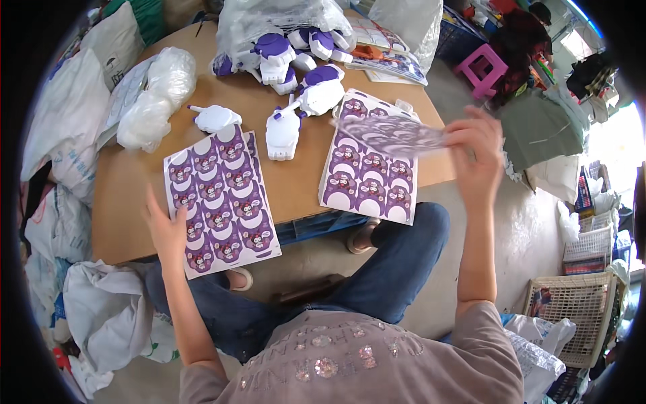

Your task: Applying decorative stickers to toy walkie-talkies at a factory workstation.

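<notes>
My right hand is raised over the table's right side, pinching the edge of a purple sticker sheet that is blurred by motion. Beneath that sheet lies a stack of similar sticker sheets, printed with rows of cartoon figures and white round patches. My left hand has its fingers apart at the left edge of another sticker sheet pile, the thumb at its border. Between the piles stands a white plastic casing with a purple spout-like part. Another white casing lies just beyond the left pile.
More white and purple casings spill from a clear plastic bag at the table's back. A bundled plastic bag sits on the left. A pink stool and a person are at far right. Baskets stand at lower right.
</notes>
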Motion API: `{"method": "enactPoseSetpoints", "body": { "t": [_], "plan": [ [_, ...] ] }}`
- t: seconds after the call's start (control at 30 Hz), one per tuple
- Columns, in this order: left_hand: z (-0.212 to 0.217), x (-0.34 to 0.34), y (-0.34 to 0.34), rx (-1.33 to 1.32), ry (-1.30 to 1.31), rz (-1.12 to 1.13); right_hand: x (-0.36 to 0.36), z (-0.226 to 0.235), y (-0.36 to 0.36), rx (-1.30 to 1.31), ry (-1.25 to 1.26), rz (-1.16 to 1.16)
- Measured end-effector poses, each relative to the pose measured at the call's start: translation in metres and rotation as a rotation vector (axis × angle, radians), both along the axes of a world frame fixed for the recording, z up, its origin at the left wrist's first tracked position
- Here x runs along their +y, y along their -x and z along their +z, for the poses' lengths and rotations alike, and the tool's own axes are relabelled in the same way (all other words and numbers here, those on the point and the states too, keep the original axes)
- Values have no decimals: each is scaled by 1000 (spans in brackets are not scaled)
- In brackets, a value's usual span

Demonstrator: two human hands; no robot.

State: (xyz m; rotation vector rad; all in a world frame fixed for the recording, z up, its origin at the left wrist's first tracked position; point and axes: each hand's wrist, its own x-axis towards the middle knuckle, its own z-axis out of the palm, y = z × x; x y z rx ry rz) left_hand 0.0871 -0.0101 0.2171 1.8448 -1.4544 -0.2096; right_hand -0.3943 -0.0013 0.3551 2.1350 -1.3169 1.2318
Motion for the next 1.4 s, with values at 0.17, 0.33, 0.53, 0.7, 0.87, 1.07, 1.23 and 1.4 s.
{"method": "enactPoseSetpoints", "body": {
  "t": [0.17,0.33,0.53,0.7,0.87,1.07,1.23,1.4],
  "plan": [
    [62,4,53,339,149,-640,-15,29,-9,-852,83,1044],
    [71,1,133,793,-245,-1151,-26,-6,-73,-968,-71,1301],
    [77,-3,128,1964,-662,-827,-70,-64,-87,-996,-363,1331],
    [62,-4,113,1026,-551,-863,-66,-88,-85,-1012,-656,1072],
    [36,-13,17,843,-143,-330,-19,-93,-69,144,-673,129],
    [-20,-18,-66,535,-73,-143,14,-102,-39,491,-839,104],
    [-36,-18,-58,285,-33,-55,-8,-81,-23,186,-975,29],
    [-14,-9,-43,-340,71,5,-8,-32,-39,-188,-532,-139]
  ]
}}
